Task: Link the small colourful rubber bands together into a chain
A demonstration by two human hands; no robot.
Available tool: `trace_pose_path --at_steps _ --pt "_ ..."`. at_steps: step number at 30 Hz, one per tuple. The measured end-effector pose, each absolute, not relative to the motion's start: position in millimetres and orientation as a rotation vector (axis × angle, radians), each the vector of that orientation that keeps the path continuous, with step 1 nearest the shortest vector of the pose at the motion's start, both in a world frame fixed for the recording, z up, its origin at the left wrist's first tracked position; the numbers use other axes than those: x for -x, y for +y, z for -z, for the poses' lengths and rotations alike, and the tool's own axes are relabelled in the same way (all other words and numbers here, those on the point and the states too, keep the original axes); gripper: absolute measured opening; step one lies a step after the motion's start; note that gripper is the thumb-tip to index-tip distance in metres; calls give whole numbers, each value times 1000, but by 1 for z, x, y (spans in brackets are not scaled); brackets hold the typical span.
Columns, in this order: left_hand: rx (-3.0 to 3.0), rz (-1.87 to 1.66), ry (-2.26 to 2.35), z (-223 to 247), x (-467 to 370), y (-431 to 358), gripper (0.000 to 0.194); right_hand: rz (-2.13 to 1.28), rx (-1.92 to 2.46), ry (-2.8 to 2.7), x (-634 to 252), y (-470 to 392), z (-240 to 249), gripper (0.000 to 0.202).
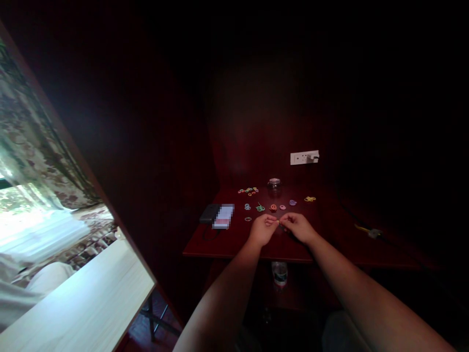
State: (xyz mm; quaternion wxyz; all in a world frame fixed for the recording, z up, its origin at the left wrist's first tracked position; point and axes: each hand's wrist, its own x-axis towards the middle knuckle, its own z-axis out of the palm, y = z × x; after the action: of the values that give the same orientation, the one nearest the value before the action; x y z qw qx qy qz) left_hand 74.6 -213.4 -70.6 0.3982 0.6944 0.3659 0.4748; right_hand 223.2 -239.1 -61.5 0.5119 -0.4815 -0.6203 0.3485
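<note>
My left hand (264,229) and my right hand (297,226) meet fingertip to fingertip above the dark red table (230,248). Both are pinched on one tiny light-coloured item (278,222), too small to name. Beyond them small bands lie sorted by colour: blue (247,207), green (260,208), orange (273,208), pink (282,207), purple (292,202) and yellow (309,199). A single greenish band (248,219) rests left of my left hand. Farther back is a loose mixed group of bands (249,190).
A clear jar (274,185) stands at the back. On the left lie a phone (223,216) and a black case (209,213). A cable with a connector (374,233) is at the right. Below the table edge is a clear container (280,274).
</note>
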Motion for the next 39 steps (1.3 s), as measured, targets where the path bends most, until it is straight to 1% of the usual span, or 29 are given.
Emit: trace_pose_path --at_steps 5,12,18,24,31,39 --pt "-1858 -1166 972 73 -73 -211 10 -874 1125 -1466 -222 -237 64 27" --pt "-1881 -1178 912 73 -73 -210 11 -855 1129 -1531 -221 -243 57 29" --pt "-1877 -1170 945 72 -72 -210 13 -854 1094 -1581 -222 -241 61 28" --pt "-1859 -1150 911 72 -73 -211 11 -748 1133 -1609 -220 -240 63 21" --pt "-1870 -1137 886 70 -74 -210 13 -632 1207 -1571 -219 -235 67 20" --pt "-1906 -1143 907 75 -73 -207 14 -637 1229 -1587 -219 -230 73 20"
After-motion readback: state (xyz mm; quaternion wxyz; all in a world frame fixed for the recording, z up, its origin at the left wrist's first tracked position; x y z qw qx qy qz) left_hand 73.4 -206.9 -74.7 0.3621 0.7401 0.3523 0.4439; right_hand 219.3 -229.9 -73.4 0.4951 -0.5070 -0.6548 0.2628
